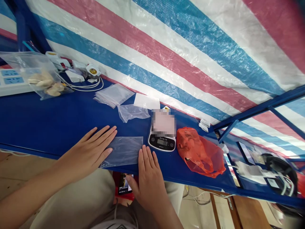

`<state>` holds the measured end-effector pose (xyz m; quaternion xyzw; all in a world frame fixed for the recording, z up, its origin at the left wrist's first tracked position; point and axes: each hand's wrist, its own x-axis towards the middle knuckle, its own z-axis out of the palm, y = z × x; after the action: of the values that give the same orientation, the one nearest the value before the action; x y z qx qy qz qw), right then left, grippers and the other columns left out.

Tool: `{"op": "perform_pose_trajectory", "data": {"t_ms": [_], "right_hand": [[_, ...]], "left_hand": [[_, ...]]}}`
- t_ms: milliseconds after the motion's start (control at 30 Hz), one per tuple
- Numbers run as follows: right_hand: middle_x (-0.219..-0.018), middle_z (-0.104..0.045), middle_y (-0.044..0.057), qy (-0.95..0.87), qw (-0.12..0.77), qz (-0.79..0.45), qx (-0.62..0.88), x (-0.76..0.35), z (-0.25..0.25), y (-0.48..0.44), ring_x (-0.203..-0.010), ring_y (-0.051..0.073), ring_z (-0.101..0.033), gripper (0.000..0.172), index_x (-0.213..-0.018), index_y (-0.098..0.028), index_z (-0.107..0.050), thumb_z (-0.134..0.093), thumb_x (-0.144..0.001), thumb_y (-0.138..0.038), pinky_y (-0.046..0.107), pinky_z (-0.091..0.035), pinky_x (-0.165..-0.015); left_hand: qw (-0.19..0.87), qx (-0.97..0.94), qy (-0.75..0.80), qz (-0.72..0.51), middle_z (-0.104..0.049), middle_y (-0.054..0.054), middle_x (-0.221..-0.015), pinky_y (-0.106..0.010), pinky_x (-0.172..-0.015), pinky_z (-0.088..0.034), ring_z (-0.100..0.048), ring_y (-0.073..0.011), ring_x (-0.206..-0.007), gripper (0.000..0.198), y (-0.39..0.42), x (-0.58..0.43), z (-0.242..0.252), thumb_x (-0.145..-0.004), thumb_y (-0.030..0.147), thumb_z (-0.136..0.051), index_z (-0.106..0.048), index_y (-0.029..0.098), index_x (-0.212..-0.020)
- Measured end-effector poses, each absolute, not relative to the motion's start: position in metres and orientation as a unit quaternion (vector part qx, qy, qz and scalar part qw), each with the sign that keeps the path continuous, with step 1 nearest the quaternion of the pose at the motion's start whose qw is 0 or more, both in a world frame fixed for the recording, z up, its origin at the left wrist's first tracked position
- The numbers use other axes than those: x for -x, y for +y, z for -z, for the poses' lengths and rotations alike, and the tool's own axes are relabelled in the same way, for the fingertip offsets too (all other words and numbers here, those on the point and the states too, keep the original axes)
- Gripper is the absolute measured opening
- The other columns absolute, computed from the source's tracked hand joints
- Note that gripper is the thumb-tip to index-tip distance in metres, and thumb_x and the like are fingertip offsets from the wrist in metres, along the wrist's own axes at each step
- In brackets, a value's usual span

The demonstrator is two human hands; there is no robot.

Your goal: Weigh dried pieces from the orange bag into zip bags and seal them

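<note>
A clear plastic zip bag (127, 151) lies flat near the front edge of the blue table. My left hand (91, 148) rests palm down at its left end, fingers stretched out, the thumb touching the bag. At the bag's right end lies my right hand (149, 178), flat with fingers extended and holding nothing. Just beyond it stands a digital kitchen scale (162, 142), its pan covered by a blurred patch. To the right of the scale sits a red plastic bag (200, 152), crumpled, its contents hidden.
A stack of clear bags (114, 94), a loose bag (133, 112) and white paper (147, 101) lie behind. At left are a power strip (14, 79), a bag of pale pieces (45, 81) and cables (83, 86). A phone (125, 183) shows below the table edge.
</note>
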<state>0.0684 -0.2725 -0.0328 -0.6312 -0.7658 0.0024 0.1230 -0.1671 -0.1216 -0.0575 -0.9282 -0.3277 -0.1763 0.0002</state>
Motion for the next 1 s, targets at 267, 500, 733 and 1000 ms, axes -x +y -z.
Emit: {"op": "perform_pose_trajectory", "data": {"t_ms": [267,500,733,1000], "right_hand": [[-0.166,-0.034,0.025,-0.762,0.131,0.011,0.634,-0.073,0.032,-0.277,-0.158,0.035,-0.027,0.079,-0.159,0.003,-0.034,-0.056,-0.101,-0.045,0.058,-0.037,-0.124],[-0.16,-0.047,0.019,-0.727,0.222,0.014,0.65,-0.08,0.04,-0.286,-0.155,0.028,-0.036,0.057,-0.154,-0.005,-0.042,-0.051,-0.104,-0.031,0.052,-0.043,-0.121],[-0.157,-0.052,0.016,-0.713,0.242,0.016,0.657,-0.083,0.044,-0.289,-0.151,0.028,-0.042,0.051,-0.151,-0.01,-0.047,-0.053,-0.103,-0.029,0.054,-0.044,-0.119],[-0.154,-0.055,0.016,-0.705,0.251,0.009,0.663,-0.082,0.044,-0.287,-0.149,0.027,-0.045,0.049,-0.148,-0.011,-0.049,-0.053,-0.103,-0.028,0.054,-0.044,-0.119]], "left_hand": [[0.003,0.925,-0.343,0.166,-0.031,-0.002,-0.17,-0.05,-0.129,-0.021,-0.032,-0.0281,-0.157,0.066,-0.12,0.176,0.062,-0.106,0.048,-0.029,-0.022,0.025,-0.167],[-0.05,0.902,-0.395,0.169,-0.042,-0.003,-0.166,-0.049,-0.127,-0.025,-0.037,-0.0289,-0.153,0.063,-0.114,0.188,0.062,-0.102,0.052,-0.034,-0.042,0.026,-0.159],[-0.126,0.863,-0.453,0.181,-0.062,-0.008,-0.139,-0.05,-0.107,-0.04,-0.053,-0.0339,-0.131,0.052,-0.099,0.202,0.046,-0.088,0.069,-0.053,-0.066,0.028,-0.117],[-0.166,0.854,-0.472,0.141,-0.064,-0.004,-0.129,-0.05,-0.101,-0.037,-0.057,-0.0308,-0.115,0.047,-0.079,0.193,0.039,-0.086,0.07,-0.052,-0.067,0.03,-0.106]]}}
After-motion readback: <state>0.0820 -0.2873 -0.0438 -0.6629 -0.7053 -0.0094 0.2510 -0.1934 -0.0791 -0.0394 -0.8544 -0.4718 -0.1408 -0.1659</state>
